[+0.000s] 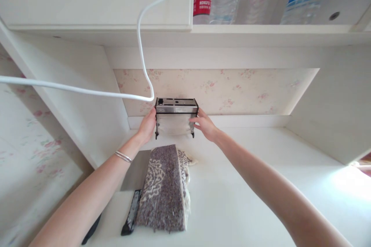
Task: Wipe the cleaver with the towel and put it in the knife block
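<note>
Near the back wall, a knife holder [176, 107] stands upright, with a slotted metal top, black edges and a see-through front. My left hand [147, 126] is closed against its left side. On the other side, my right hand [206, 124] grips the right edge, some fingers lying over the front. Closer to me lies a folded grey-brown towel [165, 189] with a cream pattern. Partly under the towel's left edge is a flat grey blade [135, 168], and a dark handle [131, 214] lies just below it. Whether the holder touches the counter is unclear.
A white cable [116, 94] hangs across the left, ending visually beside the holder. Overhead, a cabinet shelf [261, 29] holds several bottles [203, 0]. White side panels [327, 96] flank the white counter [232, 200]. A black object [92, 229] shows beside my left forearm.
</note>
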`<move>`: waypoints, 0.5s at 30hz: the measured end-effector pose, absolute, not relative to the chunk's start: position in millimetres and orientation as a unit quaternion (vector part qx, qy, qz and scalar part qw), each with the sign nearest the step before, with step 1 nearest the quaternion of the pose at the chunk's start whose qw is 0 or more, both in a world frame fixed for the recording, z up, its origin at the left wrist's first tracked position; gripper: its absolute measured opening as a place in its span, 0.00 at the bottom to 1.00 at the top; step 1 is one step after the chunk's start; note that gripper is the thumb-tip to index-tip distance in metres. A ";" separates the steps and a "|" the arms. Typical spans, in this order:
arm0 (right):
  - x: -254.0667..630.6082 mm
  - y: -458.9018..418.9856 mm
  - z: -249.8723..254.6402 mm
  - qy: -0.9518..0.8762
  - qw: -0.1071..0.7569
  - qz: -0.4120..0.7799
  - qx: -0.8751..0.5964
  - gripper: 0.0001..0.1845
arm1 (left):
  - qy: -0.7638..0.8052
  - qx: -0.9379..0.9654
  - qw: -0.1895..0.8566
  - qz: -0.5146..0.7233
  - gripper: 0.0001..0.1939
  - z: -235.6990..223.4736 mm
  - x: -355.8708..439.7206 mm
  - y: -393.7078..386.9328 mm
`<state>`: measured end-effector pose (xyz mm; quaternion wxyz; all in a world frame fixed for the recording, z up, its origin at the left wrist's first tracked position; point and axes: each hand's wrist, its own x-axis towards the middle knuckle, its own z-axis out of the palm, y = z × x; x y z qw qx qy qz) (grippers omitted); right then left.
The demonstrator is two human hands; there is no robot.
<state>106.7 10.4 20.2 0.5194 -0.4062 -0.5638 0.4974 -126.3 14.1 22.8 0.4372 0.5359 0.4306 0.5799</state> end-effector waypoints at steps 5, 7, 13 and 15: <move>152.3 1.4 30.1 -0.548 0.525 0.485 -0.434 0.30 | 0.395 0.552 0.490 0.547 0.25 27.2 -84.7 17.9; 168.2 -0.6 29.4 -0.543 0.527 0.478 -0.445 0.31 | 0.393 0.551 0.502 0.538 0.25 23.7 -70.8 20.9; 203.3 -1.1 20.2 -0.520 0.537 0.473 -0.467 0.30 | 0.367 0.561 0.523 0.527 0.24 8.5 -39.2 24.6; 209.2 0.5 16.0 -0.512 0.539 0.473 -0.472 0.29 | 0.377 0.555 0.522 0.526 0.24 3.9 -31.9 25.4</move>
